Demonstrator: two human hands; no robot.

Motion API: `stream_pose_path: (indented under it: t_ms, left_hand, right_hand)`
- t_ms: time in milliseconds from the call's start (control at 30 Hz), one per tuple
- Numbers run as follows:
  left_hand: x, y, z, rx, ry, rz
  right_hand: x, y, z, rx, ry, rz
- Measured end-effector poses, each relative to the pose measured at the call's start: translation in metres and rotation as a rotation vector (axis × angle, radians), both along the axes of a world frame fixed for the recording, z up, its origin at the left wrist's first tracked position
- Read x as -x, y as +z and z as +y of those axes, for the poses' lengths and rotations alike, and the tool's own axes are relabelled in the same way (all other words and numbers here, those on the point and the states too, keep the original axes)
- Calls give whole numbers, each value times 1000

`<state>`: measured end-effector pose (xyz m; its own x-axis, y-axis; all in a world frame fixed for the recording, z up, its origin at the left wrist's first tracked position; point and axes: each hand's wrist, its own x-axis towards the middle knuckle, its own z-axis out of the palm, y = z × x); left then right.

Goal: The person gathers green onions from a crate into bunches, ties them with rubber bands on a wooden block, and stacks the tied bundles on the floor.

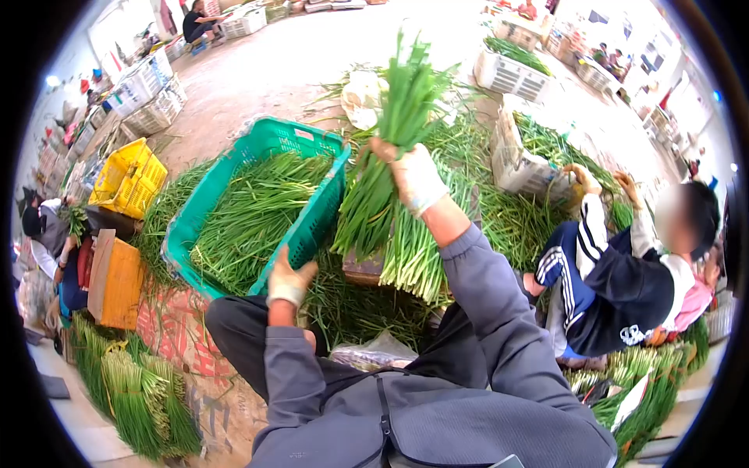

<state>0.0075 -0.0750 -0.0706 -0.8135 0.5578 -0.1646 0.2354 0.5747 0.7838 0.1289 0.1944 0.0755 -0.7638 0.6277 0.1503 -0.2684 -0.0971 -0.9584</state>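
My right hand (412,173), in a pale glove with bare fingertips, is closed around a bunch of chives (409,97) and holds it up. Under that hand, more cut chives (417,253) lie with pale stem ends toward me on a low wooden block (363,270). My left hand (289,279), also partly gloved, holds nothing; its thumb and fingers are apart beside the near rim of a green plastic crate (292,240). Loose chives (253,210) fill much of the crate.
A yellow crate (134,178) and a wooden box (115,281) stand left. Bundled chives (144,398) lie at lower left. On the right, a seated person (624,273) reaches toward a white crate (515,156). Chive leaves litter the floor; a plastic bag (374,351) lies between my legs.
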Motion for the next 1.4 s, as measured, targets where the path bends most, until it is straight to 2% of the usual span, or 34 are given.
stream_pose_path:
  t_ms: [67,100,133,167,233,267,300,333,367,400,433,467,500,533,567,633,700,767,833,967,1033,1067,1167,1300,1367,1400]
  left_hand:
    - [9,34,15,-568,-164,-171]
    - [8,62,24,-713,-315,-312]
    - [7,73,39,-804,-412,-354]
    - [6,80,49,-894,-514,-398]
    - [14,77,63,-803,-591,-408]
    - [18,73,72,-724,-661,-418]
    - [26,64,73,-714,-615,-351]
    - [26,58,79,-757,-525,-328]
    - [26,51,81,-798,-429,-309]
    - [23,49,83,-794,-439,-312]
    - [20,46,84,-876,-323,-428]
    - [20,44,83,-958,-195,-540]
    - [21,49,76,-969,-182,-535]
    - [20,59,67,-991,-165,-583]
    - [21,63,59,-1017,-141,-632]
    - [33,49,58,-1070,-65,-696]
    - [37,42,61,-1188,-31,-590]
    - [42,32,58,-1102,-78,-610]
    - [36,36,54,-1139,-29,-713]
    - [40,32,50,-1224,6,-653]
    - [45,28,42,-1223,21,-674]
    - [49,26,39,-1198,-1,-679]
    - [47,25,38,-1166,-18,-656]
    - [44,25,42,-1146,-52,-782]
    - [41,23,45,-1123,-107,-821]
    - [35,24,47,-1057,-115,-738]
  right_hand:
    - [7,-7,-10,30,112,-86]
    - [13,-10,-17,34,182,-114]
    - [20,-7,-27,-63,190,-162]
    - [21,-2,-36,38,336,-148]
    - [35,-1,-52,-92,426,-23]
    - [41,1,-57,-258,419,-71]
    - [46,2,-59,-427,404,-121]
    - [47,7,-63,-696,251,-220]
    - [65,-12,-61,-1046,78,-109]
    - [64,-8,-57,-1051,192,-225]
    - [66,-4,-56,-1057,314,-338]
    - [60,-5,-58,-916,222,-275]
    - [49,-9,-59,-777,139,-212]
    - [37,-1,-56,-716,122,-182]
    - [33,-17,-54,-719,10,-194]
    - [14,-22,-62,-646,258,-484]
    - [14,-72,-81,-744,197,-395]
    - [17,-93,-98,-721,92,-413]
    - [23,-107,-99,-570,86,-417]
    - [31,-125,-100,-373,46,-278]
    - [31,-121,-100,-61,38,-124]
    - [30,-119,-98,51,115,-83]
    - [32,-128,-101,130,161,-4]
    - [37,-136,-109,155,181,-40]
    - [40,-139,-117,-93,143,-126]
    - [36,-137,-117,-232,132,-223]
